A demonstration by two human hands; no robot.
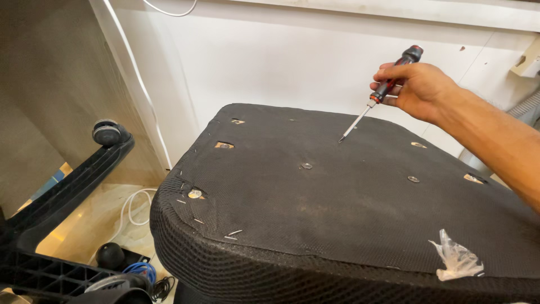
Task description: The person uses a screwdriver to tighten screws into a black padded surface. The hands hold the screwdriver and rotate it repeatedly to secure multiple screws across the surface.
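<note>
Pointing a screwdriver [388,87] at an upturned chair seat [349,208].

From the left: a black chair base with caster [107,133] and white cable [132,211] on the pale floor; the mesh-covered seat, likely soft at the edges yet stiff underneath, best gripped by its rim; the right hand [419,90], fingers wrapped round the slim, light-looking tool's red-and-black handle, tip touching the fabric before a white wall [281,50]. Left hand unseen.

Right hand [419,87] extended forward, fingers curled closed, forearm angled down.
</note>
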